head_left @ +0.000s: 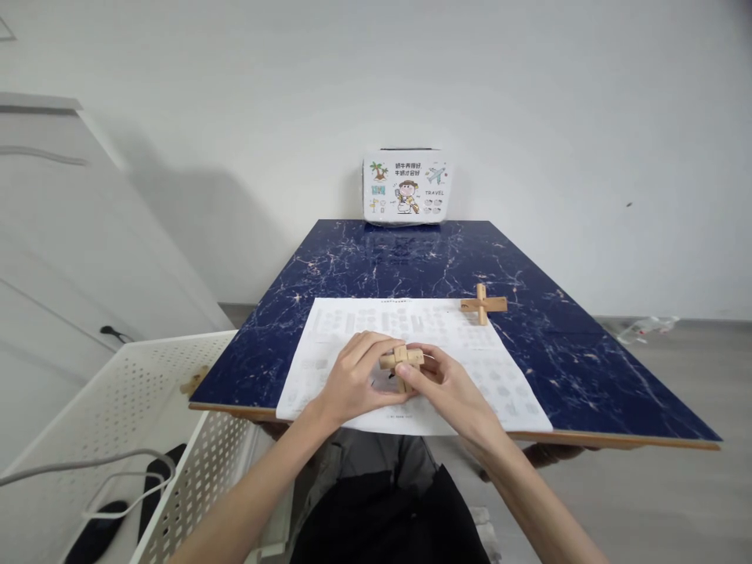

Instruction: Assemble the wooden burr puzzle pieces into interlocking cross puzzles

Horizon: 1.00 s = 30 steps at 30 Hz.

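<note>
Between my two hands is a wooden interlocking puzzle (402, 357) made of several pale notched sticks. My left hand (359, 376) grips it from the left, fingers over the back and thumb below. From the right, my right hand (442, 382) closes on it with the thumb pressed against its front. Part of the puzzle is covered by my fingers. Beneath the hands lies a white printed sheet (341, 323) with rows of faint diagrams. Two crossed wooden puzzle pieces (482, 304) rest at the sheet's upper right corner, partly over the table.
The blue marbled table (587, 368) has a wooden front edge. At its far end, against the wall, stands a white printed box (406, 186). On the left is a white perforated basket (76, 399) with a cable (88, 464) and dark objects. A clear plastic wrapper (646, 329) lies at right.
</note>
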{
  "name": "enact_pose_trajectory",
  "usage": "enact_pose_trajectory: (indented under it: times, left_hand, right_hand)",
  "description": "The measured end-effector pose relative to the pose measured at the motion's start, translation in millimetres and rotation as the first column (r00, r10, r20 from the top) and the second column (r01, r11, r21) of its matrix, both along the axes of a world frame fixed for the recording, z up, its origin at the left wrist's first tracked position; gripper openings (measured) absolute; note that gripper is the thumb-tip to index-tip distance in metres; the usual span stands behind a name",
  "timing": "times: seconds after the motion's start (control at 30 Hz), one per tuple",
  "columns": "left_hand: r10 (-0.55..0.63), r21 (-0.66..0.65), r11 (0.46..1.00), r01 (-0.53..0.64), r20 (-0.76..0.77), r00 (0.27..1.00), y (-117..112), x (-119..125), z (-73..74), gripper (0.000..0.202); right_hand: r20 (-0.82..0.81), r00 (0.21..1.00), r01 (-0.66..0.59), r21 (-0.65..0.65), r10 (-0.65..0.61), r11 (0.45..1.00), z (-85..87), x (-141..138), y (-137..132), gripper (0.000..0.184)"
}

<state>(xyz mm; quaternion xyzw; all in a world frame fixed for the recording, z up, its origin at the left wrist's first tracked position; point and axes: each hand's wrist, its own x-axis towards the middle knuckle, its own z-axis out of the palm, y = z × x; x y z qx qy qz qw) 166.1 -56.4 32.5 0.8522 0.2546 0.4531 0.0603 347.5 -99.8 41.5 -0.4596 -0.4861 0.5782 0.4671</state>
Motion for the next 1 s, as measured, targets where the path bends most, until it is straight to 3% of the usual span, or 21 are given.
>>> enact_pose_trajectory:
  times: [0.17,0.33,0.47,0.57,0.77,0.93,1.0]
  left_hand:
    - [-0.088,-0.146,0.985,0.087,0.001,0.996,-1,-1,-0.3,0.051]
    - [-0.039,-0.189,0.98,0.053,0.074,0.996,-1,-2,1.3,0.056]
    - [-0.051,-0.195,0.978,0.071,0.105,0.993,0,-3,4.1,0.067]
    - [-0.063,-0.19,0.978,0.083,0.109,0.992,0,-4,5.3,0.067]
    - [-0.082,-0.172,0.981,0.091,0.06,0.995,0,-5,3.7,0.069]
    - [-0.072,-0.206,0.976,0.074,0.02,0.997,4,-5,1.9,0.075]
    - [-0.041,-0.258,0.965,0.039,-0.003,0.999,7,-4,1.2,0.084]
  right_hand:
    - [0.075,0.997,-0.026,0.038,0.023,0.999,-6.3,-3,-1,0.048]
    - [0.171,0.981,-0.12,0.154,0.093,0.981,-3.4,10,-6,0.041]
    - [0.438,0.898,-0.142,0.354,-0.03,0.925,2.1,18,-4,0.031]
    - [0.489,0.863,-0.129,0.45,-0.123,0.884,3.1,19,1,0.035]
    - [0.4,0.915,-0.082,0.289,-0.043,0.954,-1.1,16,5,0.048]
    - [0.39,0.921,-0.092,0.256,-0.015,0.962,2.8,23,7,0.051]
    - [0.451,0.889,-0.052,0.275,-0.081,0.96,5.3,36,10,0.051]
